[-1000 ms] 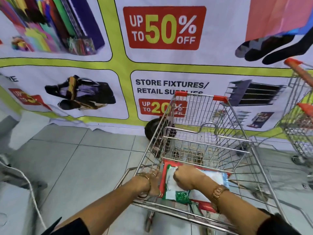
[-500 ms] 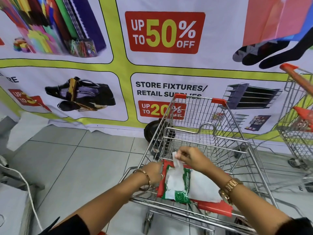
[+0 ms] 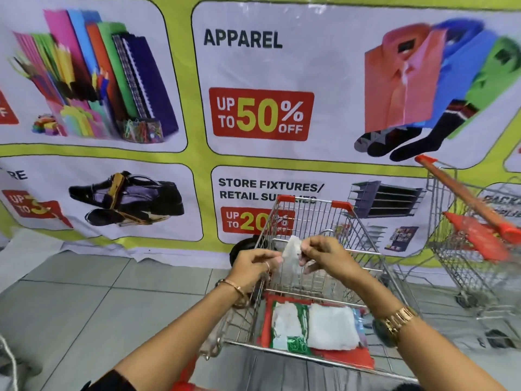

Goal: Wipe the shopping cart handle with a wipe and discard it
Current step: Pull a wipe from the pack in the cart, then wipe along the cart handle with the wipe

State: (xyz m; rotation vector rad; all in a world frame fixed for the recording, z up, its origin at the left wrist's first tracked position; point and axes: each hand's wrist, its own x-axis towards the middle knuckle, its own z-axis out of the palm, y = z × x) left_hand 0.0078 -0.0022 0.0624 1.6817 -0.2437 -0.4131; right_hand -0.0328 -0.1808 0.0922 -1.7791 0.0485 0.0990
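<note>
I hold a white wipe (image 3: 289, 259) up over the shopping cart (image 3: 313, 200), a wire basket with red corner caps. My right hand (image 3: 324, 256) pinches the wipe's upper edge. My left hand (image 3: 253, 266) has closed fingers at its left edge. The wipe hangs down between them. Below, the green-and-white wipe packet (image 3: 293, 327) lies on the cart's red seat flap (image 3: 346, 358), with a white sheet showing at its opening. A bit of the red handle (image 3: 184, 376) shows at the bottom edge; the rest is out of view.
A second wire cart (image 3: 468, 238) with an orange-red handle stands close on the right. A large sale banner (image 3: 262, 114) covers the wall just behind the cart. A black wheel-like object (image 3: 239, 253) sits at the banner's foot. Grey tiled floor (image 3: 84, 311) spreads to the left.
My right hand has pulled a wipe out of the packet and lifted it. My left hand has left the packet's side and risen to the wipe. The view has tilted upward.
</note>
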